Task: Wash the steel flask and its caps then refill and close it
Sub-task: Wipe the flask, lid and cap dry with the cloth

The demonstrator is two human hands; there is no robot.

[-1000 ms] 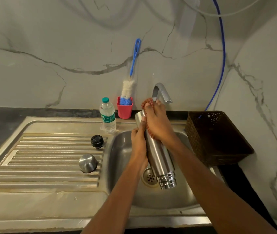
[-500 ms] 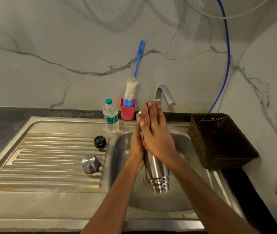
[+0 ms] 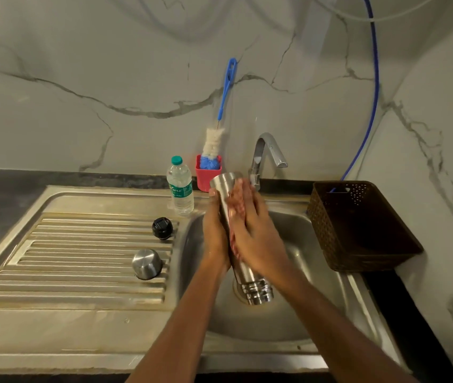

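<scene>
Holding steel flask (image 3: 248, 277) inverted, mouth down, over sink (image 3: 288, 324) | left hand (image 3: 214, 233) grips its left side | right hand (image 3: 255, 241) laid flat, uncurled, along its front | black cap (image 3: 162, 228), steel cap (image 3: 147, 264) well apart on drainboard (image 3: 81, 275)

One view only: head-worn, wide-angle. It sits close above the front rim of the sink (image 3: 316, 272), looking forward and down. The forearms (image 3: 181, 327) enter from the bottom edge. The marble wall (image 3: 109, 78) fills the upper half. Lines bow at the frame edges, probably from lens distortion.
</scene>
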